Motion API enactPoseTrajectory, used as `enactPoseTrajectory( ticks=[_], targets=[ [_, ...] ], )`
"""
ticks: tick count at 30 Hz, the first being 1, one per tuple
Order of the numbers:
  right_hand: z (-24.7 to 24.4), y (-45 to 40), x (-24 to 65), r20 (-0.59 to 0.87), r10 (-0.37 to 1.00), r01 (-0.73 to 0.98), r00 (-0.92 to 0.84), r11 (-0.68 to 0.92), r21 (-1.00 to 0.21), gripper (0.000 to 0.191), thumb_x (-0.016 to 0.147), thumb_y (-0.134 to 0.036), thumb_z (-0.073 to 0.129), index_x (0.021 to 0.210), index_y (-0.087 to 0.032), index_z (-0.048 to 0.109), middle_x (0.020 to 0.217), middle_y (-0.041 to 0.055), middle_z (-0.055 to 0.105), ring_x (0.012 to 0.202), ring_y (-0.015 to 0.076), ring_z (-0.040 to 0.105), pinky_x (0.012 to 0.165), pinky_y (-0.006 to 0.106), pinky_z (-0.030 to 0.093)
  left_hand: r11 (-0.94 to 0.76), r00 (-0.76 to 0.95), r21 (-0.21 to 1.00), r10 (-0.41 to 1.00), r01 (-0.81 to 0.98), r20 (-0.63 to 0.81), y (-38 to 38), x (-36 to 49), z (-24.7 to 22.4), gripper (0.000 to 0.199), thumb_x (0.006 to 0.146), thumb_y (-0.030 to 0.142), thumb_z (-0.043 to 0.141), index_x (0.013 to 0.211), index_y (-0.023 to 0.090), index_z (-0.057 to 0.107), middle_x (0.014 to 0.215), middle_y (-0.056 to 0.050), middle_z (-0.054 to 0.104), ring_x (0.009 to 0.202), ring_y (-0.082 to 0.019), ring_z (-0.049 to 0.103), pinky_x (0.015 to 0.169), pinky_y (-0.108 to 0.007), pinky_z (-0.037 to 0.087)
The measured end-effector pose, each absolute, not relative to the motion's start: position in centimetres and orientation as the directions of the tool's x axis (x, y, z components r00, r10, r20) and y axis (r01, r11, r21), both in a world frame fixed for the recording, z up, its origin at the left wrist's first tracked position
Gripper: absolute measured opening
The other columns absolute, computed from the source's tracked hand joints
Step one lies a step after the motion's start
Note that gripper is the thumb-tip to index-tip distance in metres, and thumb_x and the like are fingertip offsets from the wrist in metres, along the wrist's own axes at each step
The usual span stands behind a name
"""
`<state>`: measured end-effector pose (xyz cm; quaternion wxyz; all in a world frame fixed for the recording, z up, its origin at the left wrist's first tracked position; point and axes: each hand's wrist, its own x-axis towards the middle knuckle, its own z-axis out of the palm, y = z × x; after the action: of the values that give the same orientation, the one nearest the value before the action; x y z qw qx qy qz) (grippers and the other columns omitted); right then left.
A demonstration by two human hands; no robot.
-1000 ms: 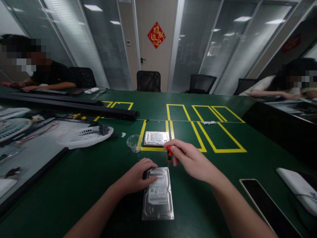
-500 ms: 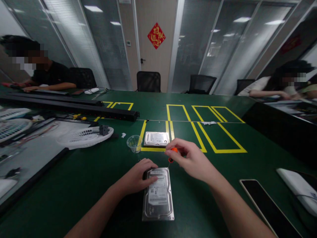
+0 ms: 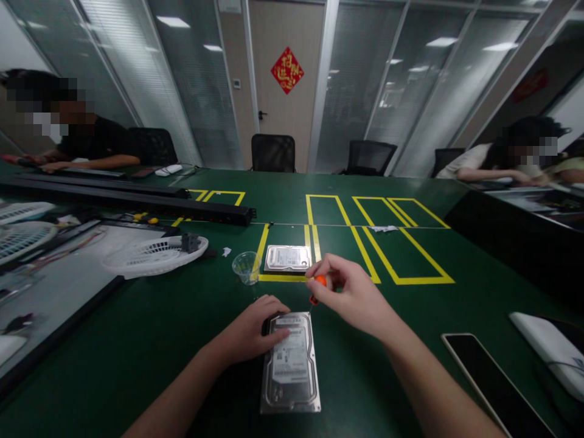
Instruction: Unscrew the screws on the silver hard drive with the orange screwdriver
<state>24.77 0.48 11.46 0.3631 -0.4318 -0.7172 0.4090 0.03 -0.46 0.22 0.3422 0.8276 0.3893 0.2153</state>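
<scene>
A silver hard drive (image 3: pixel 292 371) with a white label lies flat on the green table in front of me. Across its far left corner my left hand (image 3: pixel 255 328) is closed, thumb on the label and fingers round the far edge. My right hand (image 3: pixel 349 295) pinches a small orange-and-black screwdriver (image 3: pixel 321 281) at the drive's far right corner. The thin shaft points down at that corner; whether the tip sits in a screw is too small to tell. Beyond them, a second hard drive (image 3: pixel 287 258) rests inside a yellow-taped rectangle, beside a clear plastic cup (image 3: pixel 247 268).
A phone (image 3: pixel 493 380) and a white device (image 3: pixel 547 353) lie at right. On the left are a white racket-shaped frame (image 3: pixel 155 255), a grey panel (image 3: pixel 86 292) and long black bars (image 3: pixel 182 207). Co-workers sit at the far left and far right.
The view has tilted up slightly, so everything sits a little lower. Both hands keep their places on the hard drive and the screwdriver; the right fingers have shifted slightly on the handle.
</scene>
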Motion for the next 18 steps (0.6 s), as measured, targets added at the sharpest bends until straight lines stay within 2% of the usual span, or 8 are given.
enactPoseTrajectory(
  ticks=[5,9,14,16,18],
  targets=[
    [11.27,0.31,24.65,0.182,0.902,0.320,-0.391,0.318,-0.892,0.007,0.096,-0.026,0.063,0.100,-0.020,0.062,0.092,0.0027,0.072,0.068,0.0135,0.056,0.061,0.028,0.042,-0.461,0.604,0.739,0.791,0.490,0.093,-0.42,0.04,0.19,0.028,0.093,0.028,0.068,0.121,0.024,0.065,0.118,-0.006,0.064,0.110,-0.023,0.059,0.096,-0.038,0.049],
    [11.29,0.41,25.06,0.142,0.888,0.376,-0.438,0.324,-0.868,0.019,0.100,-0.035,0.058,0.100,-0.020,0.070,0.089,0.0039,0.070,0.072,0.0159,0.060,0.063,0.029,0.045,-0.467,0.603,0.741,0.791,0.482,0.105,-0.41,0.09,0.04,0.028,0.093,0.028,0.068,0.121,0.024,0.065,0.117,-0.006,0.064,0.109,-0.023,0.059,0.096,-0.038,0.049],
    [11.21,0.51,25.46,0.095,0.888,0.372,-0.449,0.283,-0.884,0.031,0.107,-0.035,0.041,0.122,-0.023,0.066,0.087,0.0029,0.064,0.069,0.0147,0.063,0.065,0.030,0.051,-0.468,0.601,0.738,0.792,0.486,0.107,-0.43,0.10,0.06,0.027,0.094,0.030,0.068,0.119,0.023,0.066,0.116,-0.007,0.065,0.109,-0.024,0.059,0.095,-0.038,0.050],
    [11.33,0.49,25.43,0.091,0.895,0.386,-0.436,0.278,-0.879,0.028,0.106,-0.035,0.046,0.119,-0.022,0.066,0.082,0.0018,0.063,0.068,0.0151,0.062,0.064,0.030,0.050,-0.456,0.598,0.743,0.796,0.490,0.094,-0.47,0.08,0.12,0.027,0.094,0.031,0.068,0.120,0.024,0.066,0.117,-0.007,0.065,0.109,-0.023,0.059,0.095,-0.038,0.050],
    [11.49,0.46,25.28,0.099,0.903,0.404,-0.418,0.282,-0.870,0.020,0.101,-0.036,0.056,0.108,-0.021,0.067,0.079,0.0010,0.063,0.065,0.0146,0.059,0.061,0.029,0.046,-0.444,0.596,0.749,0.799,0.492,0.082,-0.52,0.05,0.19,0.028,0.093,0.030,0.068,0.120,0.024,0.065,0.118,-0.006,0.064,0.110,-0.023,0.059,0.096,-0.038,0.049]
  ],
)
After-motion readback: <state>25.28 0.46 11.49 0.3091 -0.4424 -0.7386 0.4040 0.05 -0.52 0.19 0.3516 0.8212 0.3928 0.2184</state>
